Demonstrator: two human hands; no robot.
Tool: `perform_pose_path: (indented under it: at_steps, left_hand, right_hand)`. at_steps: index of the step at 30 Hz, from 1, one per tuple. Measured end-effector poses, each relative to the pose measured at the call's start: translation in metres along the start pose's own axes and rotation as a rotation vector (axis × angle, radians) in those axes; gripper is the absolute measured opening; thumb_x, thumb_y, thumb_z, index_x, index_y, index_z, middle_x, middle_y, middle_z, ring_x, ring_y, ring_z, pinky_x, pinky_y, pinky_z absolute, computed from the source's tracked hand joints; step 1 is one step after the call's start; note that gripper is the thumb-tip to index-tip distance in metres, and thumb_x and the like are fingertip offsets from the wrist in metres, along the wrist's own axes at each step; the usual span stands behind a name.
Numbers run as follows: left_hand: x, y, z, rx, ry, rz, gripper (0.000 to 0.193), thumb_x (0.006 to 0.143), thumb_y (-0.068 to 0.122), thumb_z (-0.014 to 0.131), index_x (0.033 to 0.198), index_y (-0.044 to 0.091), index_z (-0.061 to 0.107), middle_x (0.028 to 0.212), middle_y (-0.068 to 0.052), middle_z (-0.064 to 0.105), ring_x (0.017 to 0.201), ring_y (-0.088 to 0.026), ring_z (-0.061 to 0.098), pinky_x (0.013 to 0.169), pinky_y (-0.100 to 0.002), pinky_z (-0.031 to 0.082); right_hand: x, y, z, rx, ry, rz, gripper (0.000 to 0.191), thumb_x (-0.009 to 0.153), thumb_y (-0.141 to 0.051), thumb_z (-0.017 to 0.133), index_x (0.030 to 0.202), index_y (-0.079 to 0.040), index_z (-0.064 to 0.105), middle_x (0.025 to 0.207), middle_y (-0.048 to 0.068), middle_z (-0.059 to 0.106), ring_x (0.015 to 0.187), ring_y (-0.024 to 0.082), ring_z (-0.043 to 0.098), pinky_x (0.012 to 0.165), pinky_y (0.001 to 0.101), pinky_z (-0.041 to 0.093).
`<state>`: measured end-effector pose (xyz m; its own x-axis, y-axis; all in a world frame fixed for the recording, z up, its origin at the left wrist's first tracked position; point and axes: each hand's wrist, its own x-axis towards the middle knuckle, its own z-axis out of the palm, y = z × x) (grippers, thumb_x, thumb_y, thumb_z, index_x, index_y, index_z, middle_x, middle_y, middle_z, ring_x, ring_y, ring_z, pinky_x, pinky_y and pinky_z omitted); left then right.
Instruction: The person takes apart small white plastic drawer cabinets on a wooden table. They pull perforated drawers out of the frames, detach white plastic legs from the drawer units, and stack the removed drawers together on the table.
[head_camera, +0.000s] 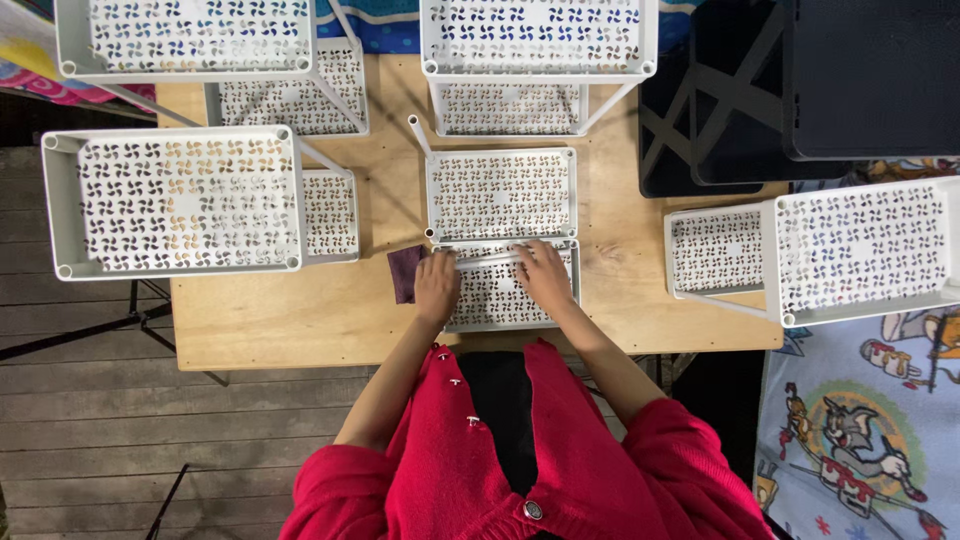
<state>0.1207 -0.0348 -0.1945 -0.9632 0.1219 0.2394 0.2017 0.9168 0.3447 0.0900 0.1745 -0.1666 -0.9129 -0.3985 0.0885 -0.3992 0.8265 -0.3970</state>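
A white perforated plastic tray lay flat at the table's near edge, touching another tray behind it.

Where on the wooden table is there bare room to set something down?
Bare wood lies on the table in front of the left rack, beside the dark cloth, and between the middle rack and right rack. The back edge is crowded with racks.

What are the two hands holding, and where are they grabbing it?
Both the left hand and right hand rest on the near white perforated tray, along its far edge. Whether fingers actually grip it cannot be told.
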Motion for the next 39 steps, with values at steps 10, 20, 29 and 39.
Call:
perform_pose_path:
  at_steps: [10,20,29,39]
  left_hand:
    - [-0.019,-0.011,0.017,-0.222,-0.059,-0.423,0.044,0.088,0.002,0.056,0.132,0.004,0.056,0.115,-0.020,0.062,0.106,-0.040,0.062,0.090,-0.050,0.050]
    - [-0.002,-0.020,0.006,-0.370,0.059,-0.375,0.041,0.084,0.007,0.067,0.122,0.001,0.055,0.111,-0.022,0.062,0.102,-0.045,0.062,0.086,-0.053,0.051]
    - [0.043,-0.056,-0.004,-0.715,-0.075,-0.472,0.048,0.094,0.003,0.053,0.142,0.007,0.057,0.117,-0.018,0.070,0.100,-0.035,0.071,0.085,-0.043,0.055]
    - [0.084,-0.083,0.003,-1.105,-0.176,-0.559,0.046,0.094,0.005,0.056,0.139,0.007,0.062,0.121,-0.014,0.073,0.108,-0.024,0.070,0.095,-0.034,0.054]
  right_hand:
    - [-0.031,0.040,0.003,0.116,0.209,0.443,0.072,0.081,0.011,0.058,0.151,-0.002,0.044,0.127,0.026,0.044,0.120,0.045,0.045,0.105,0.0541,0.039]
    - [0.008,0.003,0.021,0.263,0.245,0.217,0.055,0.086,0.000,0.070,0.138,-0.007,0.052,0.123,0.018,0.053,0.118,0.039,0.050,0.105,0.0519,0.039]
    - [0.085,-0.085,0.055,0.660,0.071,0.008,0.047,0.094,-0.020,0.075,0.132,-0.005,0.053,0.123,0.016,0.056,0.120,0.033,0.055,0.102,0.0431,0.045]
    - [0.111,-0.124,0.072,1.017,0.109,0.403,0.020,0.102,-0.021,0.066,0.100,-0.002,0.064,0.078,0.003,0.057,0.072,0.011,0.050,0.065,0.0292,0.043]
